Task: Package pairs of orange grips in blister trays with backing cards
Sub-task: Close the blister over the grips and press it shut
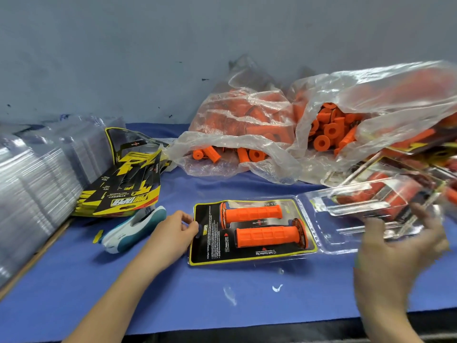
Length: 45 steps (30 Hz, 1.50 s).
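An open clamshell blister tray [249,230] lies in the middle of the blue table with a black-and-yellow backing card and two orange grips [267,235] in it. Its clear lid half [329,226] is folded out to the right. My left hand [176,231] pinches the tray's left edge near the hang hole. My right hand [393,246] is blurred at the right, fingers spread, at the lid's outer edge; whether it grips anything I cannot make out.
Two clear bags of loose orange grips [324,134] lie at the back. Finished packs [385,191] pile up at the right. Backing cards [123,191] and stacked empty trays [32,184] sit at the left, with a teal-and-white shoe [133,229] beside them.
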{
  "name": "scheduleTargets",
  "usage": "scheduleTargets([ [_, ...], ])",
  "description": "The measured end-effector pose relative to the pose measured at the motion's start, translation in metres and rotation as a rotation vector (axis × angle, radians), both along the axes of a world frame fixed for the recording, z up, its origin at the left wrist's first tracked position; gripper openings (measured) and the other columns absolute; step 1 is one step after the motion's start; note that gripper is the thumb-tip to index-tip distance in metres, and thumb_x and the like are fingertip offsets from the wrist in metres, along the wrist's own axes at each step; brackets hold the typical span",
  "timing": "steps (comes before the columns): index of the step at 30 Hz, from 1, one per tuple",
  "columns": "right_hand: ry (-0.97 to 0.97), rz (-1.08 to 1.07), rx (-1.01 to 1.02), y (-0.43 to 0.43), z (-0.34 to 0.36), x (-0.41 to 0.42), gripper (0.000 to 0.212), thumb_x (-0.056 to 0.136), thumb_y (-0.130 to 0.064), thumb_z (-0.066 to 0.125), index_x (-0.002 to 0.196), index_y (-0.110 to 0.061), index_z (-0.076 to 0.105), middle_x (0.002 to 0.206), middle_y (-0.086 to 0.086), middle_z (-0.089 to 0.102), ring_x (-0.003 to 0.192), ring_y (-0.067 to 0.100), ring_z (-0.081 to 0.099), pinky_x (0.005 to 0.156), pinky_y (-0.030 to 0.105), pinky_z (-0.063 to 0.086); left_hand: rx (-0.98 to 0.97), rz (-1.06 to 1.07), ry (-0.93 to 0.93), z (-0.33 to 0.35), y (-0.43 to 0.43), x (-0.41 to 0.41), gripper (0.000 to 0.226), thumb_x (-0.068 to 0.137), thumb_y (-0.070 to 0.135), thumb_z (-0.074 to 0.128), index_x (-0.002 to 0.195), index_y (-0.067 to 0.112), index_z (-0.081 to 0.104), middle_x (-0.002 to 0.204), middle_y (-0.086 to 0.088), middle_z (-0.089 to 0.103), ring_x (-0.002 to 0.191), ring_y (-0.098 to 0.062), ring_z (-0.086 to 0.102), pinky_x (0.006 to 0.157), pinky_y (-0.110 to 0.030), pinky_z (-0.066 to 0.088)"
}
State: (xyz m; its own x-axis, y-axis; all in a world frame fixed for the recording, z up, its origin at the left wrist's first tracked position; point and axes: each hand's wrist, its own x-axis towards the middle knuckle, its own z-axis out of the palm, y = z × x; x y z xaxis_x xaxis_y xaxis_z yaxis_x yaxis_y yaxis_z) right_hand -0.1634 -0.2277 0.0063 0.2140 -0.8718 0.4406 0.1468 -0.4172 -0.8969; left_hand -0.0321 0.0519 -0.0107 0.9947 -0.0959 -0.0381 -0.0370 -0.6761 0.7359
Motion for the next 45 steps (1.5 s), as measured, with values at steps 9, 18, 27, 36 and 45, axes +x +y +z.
scheduleTargets([
  [9, -0.095, 0.296, 0.531, 0.007, -0.014, 0.007, 0.031, 0.097, -0.006, 0.051, 0.126, -0.013, 0.042, 0.109, 0.01, 0.055, 0.075, 0.0, 0.061, 0.055, 0.011, 0.053, -0.045, -0.047, -0.01, 0.0, 0.003, -0.001, 0.013, 0.095, 0.028, 0.06, 0.104, 0.022, 0.052, 0.064, -0.002, 0.064, 0.052, -0.012, 0.05, 0.055, -0.031, 0.038],
  [18, -0.035, 0.418, 0.078, 0.037, -0.002, 0.02, 0.035, 0.094, -0.007, 0.056, 0.108, -0.039, 0.055, 0.096, -0.012, 0.062, 0.083, -0.002, 0.058, 0.068, 0.01, 0.044, -0.056, 0.035, -0.05, -0.011, 0.01, 0.013, 0.007, 0.096, 0.03, 0.054, 0.103, 0.029, 0.051, 0.072, -0.007, 0.07, 0.046, -0.011, 0.052, 0.05, -0.031, 0.04],
  [27, 0.377, 0.445, -0.927, 0.055, -0.022, 0.019, 0.028, 0.087, -0.018, 0.054, 0.108, -0.032, 0.065, 0.103, -0.011, 0.059, 0.091, 0.016, 0.054, 0.081, 0.029, 0.039, -0.132, 0.024, -0.009, -0.011, 0.011, 0.019, 0.005, 0.096, 0.026, 0.056, 0.097, 0.021, 0.054, 0.06, -0.005, 0.065, 0.035, -0.012, 0.045, 0.035, -0.023, 0.033],
  [36, 0.427, 0.479, -1.241, 0.038, -0.028, 0.014, 0.021, 0.085, -0.035, 0.063, 0.104, -0.03, 0.069, 0.097, -0.007, 0.062, 0.083, 0.018, 0.06, 0.072, 0.03, 0.048, -0.179, 0.022, 0.077, -0.001, 0.018, 0.015, 0.016, 0.094, 0.032, 0.06, 0.097, 0.017, 0.064, 0.049, -0.002, 0.061, 0.034, -0.015, 0.047, 0.035, -0.016, 0.031],
  [45, 0.432, 0.422, -1.217, 0.017, -0.03, 0.011, 0.039, 0.073, -0.017, 0.083, 0.107, -0.022, 0.064, 0.098, -0.001, 0.059, 0.085, 0.021, 0.055, 0.08, 0.031, 0.042, -0.271, 0.019, 0.119, 0.002, 0.016, 0.012, 0.019, 0.097, 0.029, 0.06, 0.101, 0.01, 0.063, 0.049, -0.005, 0.056, 0.034, -0.015, 0.045, 0.034, -0.018, 0.035],
])
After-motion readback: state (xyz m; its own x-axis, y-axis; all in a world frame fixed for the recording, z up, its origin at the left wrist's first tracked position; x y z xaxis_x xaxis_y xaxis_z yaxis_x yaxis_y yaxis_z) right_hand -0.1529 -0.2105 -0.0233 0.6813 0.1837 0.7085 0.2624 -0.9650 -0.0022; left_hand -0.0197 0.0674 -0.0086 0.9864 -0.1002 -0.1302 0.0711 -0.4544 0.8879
